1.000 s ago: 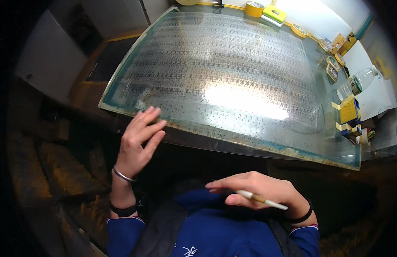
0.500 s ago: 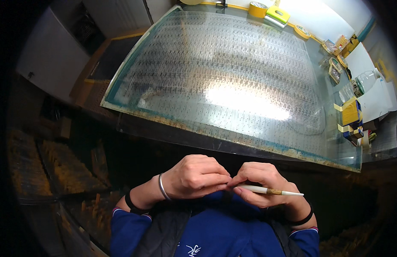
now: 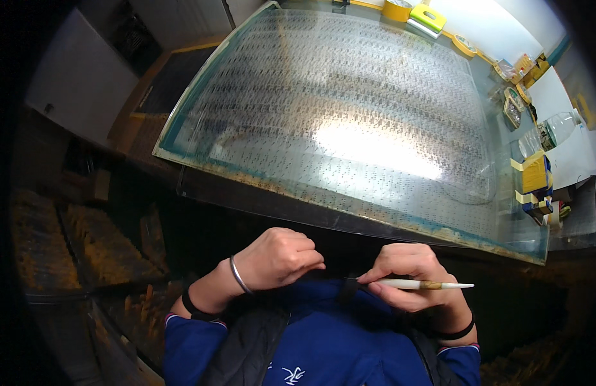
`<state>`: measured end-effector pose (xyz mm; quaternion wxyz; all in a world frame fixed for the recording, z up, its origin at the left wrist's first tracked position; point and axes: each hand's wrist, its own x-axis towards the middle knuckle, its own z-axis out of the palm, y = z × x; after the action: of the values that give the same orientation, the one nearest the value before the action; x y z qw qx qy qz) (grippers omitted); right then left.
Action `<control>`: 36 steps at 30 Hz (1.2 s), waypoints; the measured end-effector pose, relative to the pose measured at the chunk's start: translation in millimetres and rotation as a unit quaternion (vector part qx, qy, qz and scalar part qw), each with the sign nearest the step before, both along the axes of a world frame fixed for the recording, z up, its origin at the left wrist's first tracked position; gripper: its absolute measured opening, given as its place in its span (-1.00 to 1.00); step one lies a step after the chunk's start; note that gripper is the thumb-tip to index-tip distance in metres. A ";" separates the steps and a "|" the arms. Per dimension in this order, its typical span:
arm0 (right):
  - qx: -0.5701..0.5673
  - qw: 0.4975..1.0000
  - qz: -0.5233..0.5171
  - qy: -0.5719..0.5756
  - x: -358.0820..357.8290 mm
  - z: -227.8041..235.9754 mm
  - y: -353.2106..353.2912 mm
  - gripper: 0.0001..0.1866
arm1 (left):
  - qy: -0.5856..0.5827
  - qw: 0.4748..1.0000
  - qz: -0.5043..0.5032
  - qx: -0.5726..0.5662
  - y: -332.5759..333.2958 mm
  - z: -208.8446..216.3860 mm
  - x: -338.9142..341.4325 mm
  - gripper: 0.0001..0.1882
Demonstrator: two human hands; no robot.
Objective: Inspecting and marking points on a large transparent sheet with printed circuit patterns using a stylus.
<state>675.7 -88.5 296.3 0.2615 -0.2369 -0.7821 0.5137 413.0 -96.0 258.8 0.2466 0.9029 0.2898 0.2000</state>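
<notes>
My right hand (image 3: pixel 414 276) is shut on a thin white pen-like tool (image 3: pixel 426 284) whose point sticks out to the right. My left hand (image 3: pixel 279 257) is curled into a loose fist close to my chest, its fingertips a short way from the tool's near end; I cannot tell whether anything small is pinched in them. Both hands hover below the near edge of a large glass-topped table (image 3: pixel 349 122) covered with rows of tiny printed patterns. A metal bangle circles my left wrist.
Yellow tape rolls (image 3: pixel 397 9) lie at the table's far edge. A yellow box (image 3: pixel 536 174), a plastic bottle (image 3: pixel 561 125) and small clutter sit on the right side. A dark cabinet (image 3: pixel 79 83) stands to the left, dim floor below.
My left hand came down from the table's near edge and closed into a fist beside my right hand. The two hands have since drawn slightly apart. The tool stays in my right hand.
</notes>
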 end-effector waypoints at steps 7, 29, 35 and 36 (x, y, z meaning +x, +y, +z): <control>0.030 0.995 -0.088 0.034 20.6 7.9 4.5 -0.85 | 0.035 0.997 0.014 -0.065 -4.3 -11.1 -19.5 -0.87; -0.075 0.866 -0.472 0.147 113.0 -24.2 21.9 -0.80 | -0.133 0.984 -0.112 0.029 5.6 -8.3 59.6 -0.68; -0.061 0.863 -0.476 0.157 111.0 -25.2 19.0 -0.81 | -0.106 0.980 -0.030 -0.166 -2.2 -36.3 31.1 -0.74; -0.061 0.861 -0.480 0.159 110.4 -25.4 17.6 -0.81 | -0.089 0.969 0.017 -0.229 -4.6 -30.5 23.9 -0.72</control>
<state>786.0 -70.9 270.9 0.5810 -0.5137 -0.4866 0.4023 436.8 -100.6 228.3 0.4680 0.7957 0.3203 0.2126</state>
